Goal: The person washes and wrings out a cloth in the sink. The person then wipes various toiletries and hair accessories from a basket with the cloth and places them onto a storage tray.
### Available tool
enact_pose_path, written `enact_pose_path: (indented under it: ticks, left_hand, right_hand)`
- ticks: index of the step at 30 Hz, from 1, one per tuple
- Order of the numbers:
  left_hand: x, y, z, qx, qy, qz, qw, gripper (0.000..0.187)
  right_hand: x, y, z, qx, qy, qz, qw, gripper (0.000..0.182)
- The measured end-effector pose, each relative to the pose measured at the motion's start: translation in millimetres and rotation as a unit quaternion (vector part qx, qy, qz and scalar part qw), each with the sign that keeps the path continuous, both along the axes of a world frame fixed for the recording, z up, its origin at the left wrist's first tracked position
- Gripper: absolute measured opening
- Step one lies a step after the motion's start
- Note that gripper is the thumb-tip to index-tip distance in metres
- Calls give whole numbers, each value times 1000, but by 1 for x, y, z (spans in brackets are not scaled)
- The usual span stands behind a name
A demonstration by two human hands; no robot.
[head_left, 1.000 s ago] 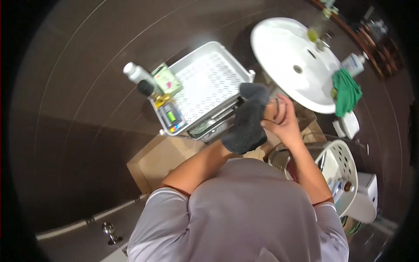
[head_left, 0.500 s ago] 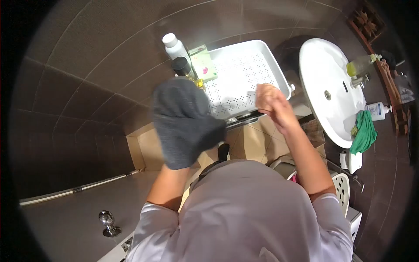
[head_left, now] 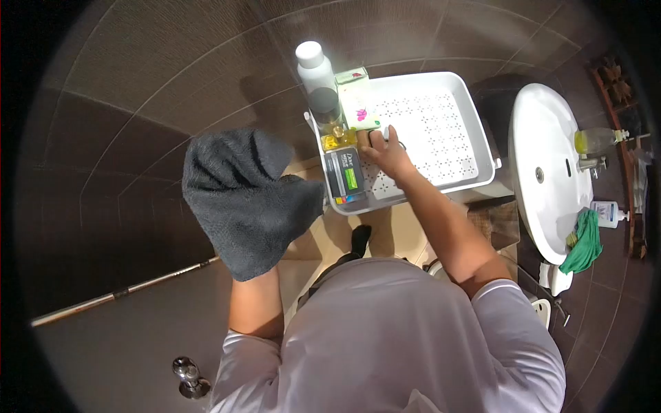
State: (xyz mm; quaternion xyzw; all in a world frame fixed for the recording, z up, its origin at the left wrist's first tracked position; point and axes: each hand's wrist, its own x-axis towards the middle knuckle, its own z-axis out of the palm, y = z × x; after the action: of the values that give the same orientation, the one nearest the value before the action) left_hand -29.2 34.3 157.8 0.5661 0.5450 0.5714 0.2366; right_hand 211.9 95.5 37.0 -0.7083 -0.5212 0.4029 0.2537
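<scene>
A dark gray cloth (head_left: 241, 199) covers my left hand, which holds it up left of the white tray (head_left: 484, 155); the fingers are hidden under it. My right hand (head_left: 385, 153) reaches into the tray, thumb and index finger at a small brown ridged item (head_left: 363, 140), its other fingers spread. Beside these fingers is a yellow bottle (head_left: 336, 141). A black and green Dove box (head_left: 344, 172) lies along the tray's left side. Behind stand a white-capped bottle (head_left: 318, 72) and a pale green box with a pink flower (head_left: 358, 103).
To the right is a white sink (head_left: 551, 206) with a faucet (head_left: 592, 164), a yellow-green soap bottle (head_left: 595, 141), a white pump bottle (head_left: 606, 214) and a green cloth (head_left: 584, 242). A metal knob (head_left: 189, 377) is at the lower left. Dark tiled walls surround the space.
My right hand has moved left across the tray, to beside the yellow bottle, with the brown item. The gray cloth has shifted left and uncovers the tray's left side and the Dove box.
</scene>
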Motion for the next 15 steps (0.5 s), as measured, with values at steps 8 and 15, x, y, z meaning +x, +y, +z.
enact_pose_path:
  ticks: [8, 15]
  left_hand:
    - [-11, 13, -4, -22, -39, -5, 999, 30]
    - [-14, 14, -4, -36, -75, -21, 996, 31]
  right_hand:
    - [29, -13, -28, 52, 24, 19, 998, 50]
    - [14, -1, -1, 37, 33, -39, 998, 46]
